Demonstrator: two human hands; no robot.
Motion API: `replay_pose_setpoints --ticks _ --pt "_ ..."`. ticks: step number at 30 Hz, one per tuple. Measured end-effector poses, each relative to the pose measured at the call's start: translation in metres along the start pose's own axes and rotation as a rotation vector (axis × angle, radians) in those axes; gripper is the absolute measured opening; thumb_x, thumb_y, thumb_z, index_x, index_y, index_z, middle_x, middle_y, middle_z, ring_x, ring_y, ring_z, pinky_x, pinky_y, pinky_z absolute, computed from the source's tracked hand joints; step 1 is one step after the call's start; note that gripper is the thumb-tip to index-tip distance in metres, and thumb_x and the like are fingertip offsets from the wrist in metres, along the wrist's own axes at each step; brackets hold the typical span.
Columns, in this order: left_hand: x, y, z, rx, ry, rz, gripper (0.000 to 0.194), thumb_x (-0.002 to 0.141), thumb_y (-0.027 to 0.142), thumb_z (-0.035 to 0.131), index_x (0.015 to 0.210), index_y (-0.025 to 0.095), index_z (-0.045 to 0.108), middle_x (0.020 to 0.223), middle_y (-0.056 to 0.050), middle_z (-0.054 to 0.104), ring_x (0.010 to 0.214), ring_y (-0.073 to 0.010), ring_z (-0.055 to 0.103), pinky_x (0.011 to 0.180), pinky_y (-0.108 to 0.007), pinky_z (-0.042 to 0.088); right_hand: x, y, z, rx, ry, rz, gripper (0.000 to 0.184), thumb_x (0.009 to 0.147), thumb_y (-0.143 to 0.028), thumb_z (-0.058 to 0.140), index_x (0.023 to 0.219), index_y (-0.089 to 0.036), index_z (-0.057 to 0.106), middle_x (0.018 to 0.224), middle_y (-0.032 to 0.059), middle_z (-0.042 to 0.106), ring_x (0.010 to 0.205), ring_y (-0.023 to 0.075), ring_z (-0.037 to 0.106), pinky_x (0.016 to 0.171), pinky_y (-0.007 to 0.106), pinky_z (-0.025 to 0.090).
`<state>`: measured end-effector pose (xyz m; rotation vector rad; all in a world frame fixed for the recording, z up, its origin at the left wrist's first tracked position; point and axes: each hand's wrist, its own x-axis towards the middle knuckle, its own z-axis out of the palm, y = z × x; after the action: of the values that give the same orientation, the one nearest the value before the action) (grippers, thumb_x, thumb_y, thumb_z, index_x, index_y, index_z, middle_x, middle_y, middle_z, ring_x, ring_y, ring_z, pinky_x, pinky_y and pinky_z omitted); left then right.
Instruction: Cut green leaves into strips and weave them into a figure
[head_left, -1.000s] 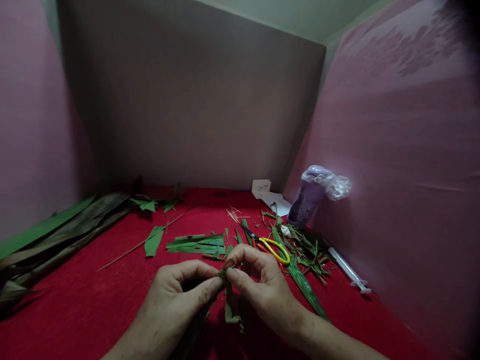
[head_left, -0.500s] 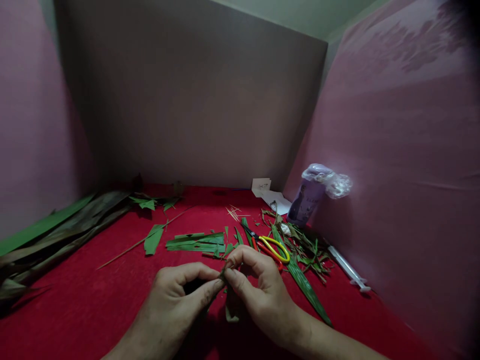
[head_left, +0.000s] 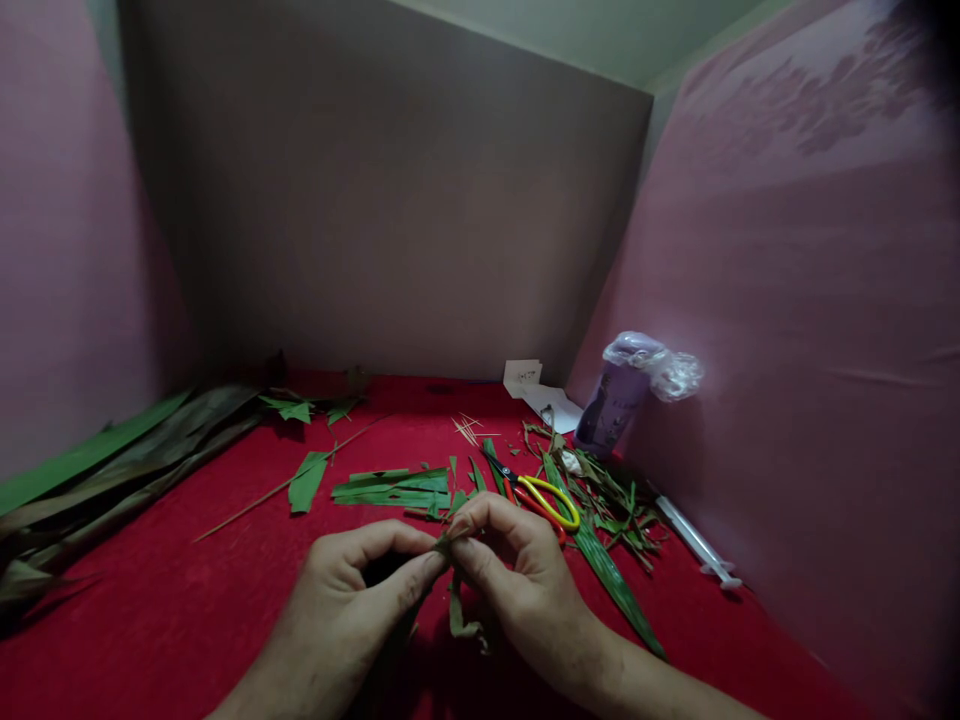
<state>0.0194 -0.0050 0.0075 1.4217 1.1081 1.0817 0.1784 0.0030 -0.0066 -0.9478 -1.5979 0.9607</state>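
Both of my hands meet at the front middle of the red cloth, pinching one dull green-brown strip of leaf (head_left: 459, 612). My left hand (head_left: 352, 590) is closed, thumb and forefinger pressed on the strip. From the right, my right hand (head_left: 525, 580) pinches it too, fingertips almost touching the left ones. Below the fingers the strip's loose end hangs and curls. Its upper part is mostly hidden by the fingertips. Just beyond lie cut green leaf pieces (head_left: 394, 488) and scissors (head_left: 551, 500) with yellow and red handles.
Long dried leaves (head_left: 135, 460) lie at the left. Several toothpicks (head_left: 466, 428) are scattered behind the cut pieces. To the right are a heap of leaf scraps (head_left: 619, 500), a plastic syringe (head_left: 697, 542) and a purple tumbler (head_left: 611, 405) beside the pink wall. White paper (head_left: 555, 405) lies at the back.
The strip's hanging end has turned and now looks narrower and more curled. My left fingertips have shifted slightly up and left; both hands keep their pinch.
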Motion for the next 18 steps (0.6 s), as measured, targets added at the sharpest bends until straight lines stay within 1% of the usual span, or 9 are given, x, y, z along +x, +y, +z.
replay_pose_setpoints --ticks 5,10,13,15,18 --pt "-0.0003 -0.0011 -0.0007 -0.013 -0.012 -0.017 0.01 0.07 0.029 0.071 0.067 0.021 0.075 0.064 0.0 0.072 0.061 -0.015 0.062 0.057 -0.019 0.046 0.0005 0.003 0.0016 0.044 0.025 -0.009 0.008 0.079 -0.017 0.059 0.071 -0.017 0.06 0.071 0.0011 0.058 0.067 0.0134 0.053 0.063 0.027 0.044" --pt "0.0005 -0.0038 -0.0009 -0.002 -0.022 0.003 0.008 0.072 0.026 0.069 0.07 0.021 0.074 0.064 0.002 0.071 0.061 -0.0134 0.061 0.056 -0.018 0.046 0.0008 0.0042 0.0006 0.027 0.006 -0.018 0.008 0.08 -0.019 0.059 0.073 -0.017 0.06 0.071 0.0013 0.058 0.066 0.0133 0.052 0.061 0.026 0.043" --pt "0.002 -0.0052 -0.001 -0.025 -0.017 0.053 0.006 0.072 0.025 0.069 0.076 0.023 0.074 0.071 0.002 0.073 0.069 -0.0149 0.064 0.063 -0.019 0.048 0.0006 0.0043 -0.0005 0.005 -0.013 -0.014 0.009 0.082 -0.02 0.058 0.074 -0.017 0.059 0.07 0.001 0.057 0.066 0.0132 0.052 0.061 0.026 0.044" --pt "0.0026 -0.0061 -0.0007 -0.054 -0.03 0.073 0.011 0.073 0.024 0.069 0.083 0.025 0.074 0.078 0.002 0.074 0.077 -0.0161 0.066 0.07 -0.02 0.049 0.0007 0.0051 -0.0009 -0.004 -0.021 -0.015 0.01 0.082 -0.02 0.058 0.072 -0.017 0.059 0.07 0.0009 0.057 0.066 0.0131 0.052 0.062 0.026 0.044" --pt "0.0021 -0.0066 0.0 -0.053 -0.045 0.063 0.013 0.075 0.024 0.067 0.085 0.026 0.075 0.077 0.002 0.074 0.077 -0.0157 0.067 0.07 -0.02 0.049 0.001 0.007 -0.0007 -0.008 -0.017 -0.007 0.01 0.081 -0.02 0.058 0.071 -0.017 0.058 0.068 0.0002 0.056 0.064 0.0123 0.051 0.061 0.026 0.044"
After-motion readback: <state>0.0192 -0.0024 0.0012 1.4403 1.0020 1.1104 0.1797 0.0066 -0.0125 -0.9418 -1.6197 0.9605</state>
